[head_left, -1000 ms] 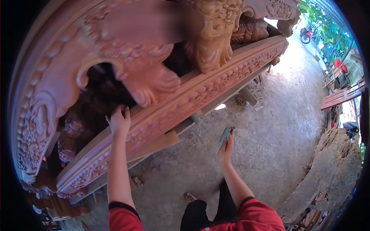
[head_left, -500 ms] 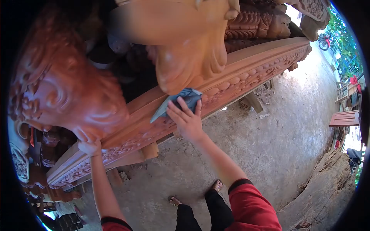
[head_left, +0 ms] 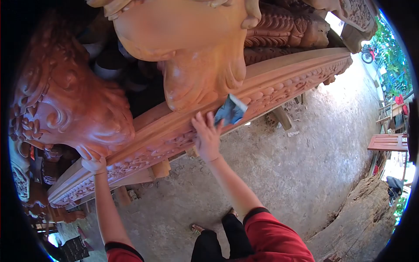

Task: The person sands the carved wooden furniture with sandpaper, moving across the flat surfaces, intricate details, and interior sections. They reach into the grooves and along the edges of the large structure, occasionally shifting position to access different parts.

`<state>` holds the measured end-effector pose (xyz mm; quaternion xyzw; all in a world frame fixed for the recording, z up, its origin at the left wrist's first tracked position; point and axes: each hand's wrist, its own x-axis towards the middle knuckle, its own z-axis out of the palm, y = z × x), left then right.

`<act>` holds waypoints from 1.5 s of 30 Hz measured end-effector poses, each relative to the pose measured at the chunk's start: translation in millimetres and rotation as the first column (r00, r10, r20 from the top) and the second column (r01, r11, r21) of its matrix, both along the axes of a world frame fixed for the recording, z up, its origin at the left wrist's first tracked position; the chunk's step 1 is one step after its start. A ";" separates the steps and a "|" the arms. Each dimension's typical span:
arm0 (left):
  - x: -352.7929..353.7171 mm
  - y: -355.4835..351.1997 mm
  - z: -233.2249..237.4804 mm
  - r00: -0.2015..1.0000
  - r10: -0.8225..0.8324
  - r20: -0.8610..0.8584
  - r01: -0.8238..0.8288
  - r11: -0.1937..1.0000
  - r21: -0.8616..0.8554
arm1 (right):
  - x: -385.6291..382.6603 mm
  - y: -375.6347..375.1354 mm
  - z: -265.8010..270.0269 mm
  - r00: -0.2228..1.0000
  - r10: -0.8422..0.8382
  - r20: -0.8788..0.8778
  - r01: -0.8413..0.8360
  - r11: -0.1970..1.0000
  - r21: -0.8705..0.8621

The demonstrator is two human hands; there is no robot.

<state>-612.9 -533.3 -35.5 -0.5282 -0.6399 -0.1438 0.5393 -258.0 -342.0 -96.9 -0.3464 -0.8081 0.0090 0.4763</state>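
Observation:
My right hand (head_left: 207, 139) rests its spread fingertips on the reddish wooden rail (head_left: 170, 126). A folded blue-grey sheet of sandpaper (head_left: 231, 110) sticks out from the outer fingers of that hand, tilted against the rail, its pale back partly showing. Farther left, my left hand (head_left: 94, 166) closes on the rail's edge, just under a glossy carved wooden piece (head_left: 94, 118); its fingertips are partly hidden. A lighter, smooth carved piece (head_left: 187, 74) overhangs the rail just above my right hand. Beading and scrollwork run along the rail's front face.
More carved wood (head_left: 279, 30) is stacked behind the rail. Short wooden blocks (head_left: 160, 169) sit beneath it. Concrete floor (head_left: 279, 174) lies around my feet, and a rough log (head_left: 358, 214) stretches along the lower right. A motorbike (head_left: 368, 56) stands far off at upper right.
My right hand has shifted slightly left and off the top of the sandpaper, its fingertips now on bare wood. The sandpaper has turned and sits right of the fingers. My left hand keeps its place.

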 end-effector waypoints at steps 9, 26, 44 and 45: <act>-3.7 -2.9 -3.2 1.000 -0.004 -0.026 0.005 1.000 0.021 | 55.2 50.5 -15.9 0.871 -0.028 -0.490 -0.045 0.989 -0.138; 5.0 3.1 5.6 0.999 -0.012 -0.037 0.013 1.000 0.015 | 43.2 48.5 -30.4 0.974 -0.138 -0.181 0.088 0.961 -0.263; -11.0 -6.8 -15.1 0.995 0.085 0.050 -0.084 0.996 -0.024 | -17.1 -23.1 -16.2 0.976 0.134 -0.174 -0.141 0.989 -0.033; -9.5 -4.8 -13.0 0.997 0.070 0.012 -0.070 0.998 -0.005 | -10.6 -13.6 -21.0 0.967 0.117 -0.225 -0.111 0.993 0.038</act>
